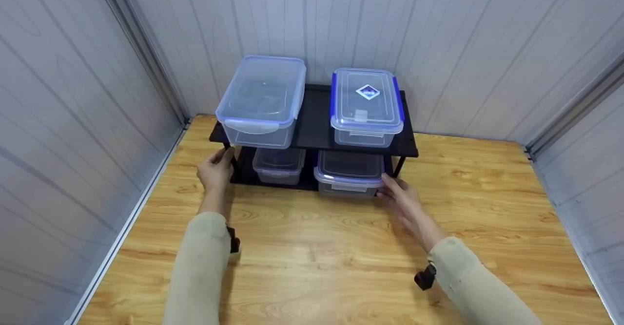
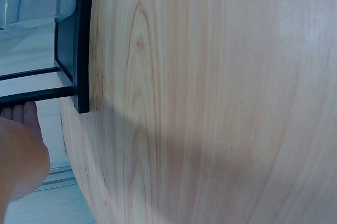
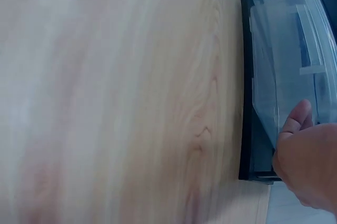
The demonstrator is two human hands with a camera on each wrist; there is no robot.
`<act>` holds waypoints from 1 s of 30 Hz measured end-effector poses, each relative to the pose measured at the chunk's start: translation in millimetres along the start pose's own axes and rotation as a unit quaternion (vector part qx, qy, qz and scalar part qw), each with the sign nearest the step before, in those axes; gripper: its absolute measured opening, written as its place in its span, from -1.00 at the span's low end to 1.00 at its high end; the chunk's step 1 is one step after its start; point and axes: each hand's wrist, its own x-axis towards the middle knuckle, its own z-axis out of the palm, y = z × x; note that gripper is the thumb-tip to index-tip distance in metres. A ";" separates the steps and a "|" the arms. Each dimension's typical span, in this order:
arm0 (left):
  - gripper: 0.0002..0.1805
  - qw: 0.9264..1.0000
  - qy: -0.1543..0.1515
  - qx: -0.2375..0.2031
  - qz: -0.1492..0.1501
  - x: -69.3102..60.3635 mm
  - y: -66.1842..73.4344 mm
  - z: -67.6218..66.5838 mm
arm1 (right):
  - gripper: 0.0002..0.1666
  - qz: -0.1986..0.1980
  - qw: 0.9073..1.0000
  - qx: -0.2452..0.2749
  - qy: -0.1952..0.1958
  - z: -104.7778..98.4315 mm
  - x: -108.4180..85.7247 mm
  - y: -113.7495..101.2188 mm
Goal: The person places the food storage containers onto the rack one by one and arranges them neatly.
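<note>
A black two-tier rack (image 1: pixel 312 125) stands against the back wall. My left hand (image 1: pixel 216 168) is at its left front post; in the left wrist view its fingers (image 2: pixel 23 112) touch that black post (image 2: pixel 37 95). My right hand (image 1: pixel 400 197) holds the right front corner of the larger lower food storage box (image 1: pixel 348 187). Seen from the right wrist, the thumb (image 3: pixel 299 113) lies against the clear box (image 3: pixel 279 61), and the other fingers are mostly hidden. A smaller lidded box (image 1: pixel 279 165) sits to its left on the same tier.
On the top tier are a large clear box (image 1: pixel 263 91) at left and a blue-clipped box (image 1: pixel 368 103) at right. Its left overhang juts past the rack's front edge. Wood-grain tabletop (image 1: pixel 312 261) lies in front; pale panels (image 1: pixel 63 96) enclose three sides.
</note>
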 end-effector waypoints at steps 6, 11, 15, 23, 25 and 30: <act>-0.59 1.000 0.002 -0.001 -0.008 0.7 0.9 0.4 | -0.62 0.014 1.000 -0.003 0.009 1.6 -7.1 3.2; -0.58 1.000 0.004 0.007 -0.015 1.3 1.8 0.8 | -0.71 0.021 1.000 0.019 0.002 5.7 -10.6 2.0; -0.58 1.000 0.001 0.009 -0.009 1.6 1.8 1.0 | -0.77 0.010 0.999 0.033 0.003 8.4 -10.9 1.1; -0.61 1.000 0.006 -0.003 0.003 1.8 0.5 2.6 | -0.79 -0.006 0.999 0.041 0.010 8.3 -9.7 0.8; -0.61 1.000 0.004 -0.004 0.000 1.4 0.6 2.1 | -0.79 -0.006 0.999 0.044 0.012 7.6 -9.4 0.7; -0.61 1.000 0.001 -0.003 -0.005 0.6 0.2 1.5 | -0.81 -0.002 0.999 0.044 0.011 6.1 -9.9 1.7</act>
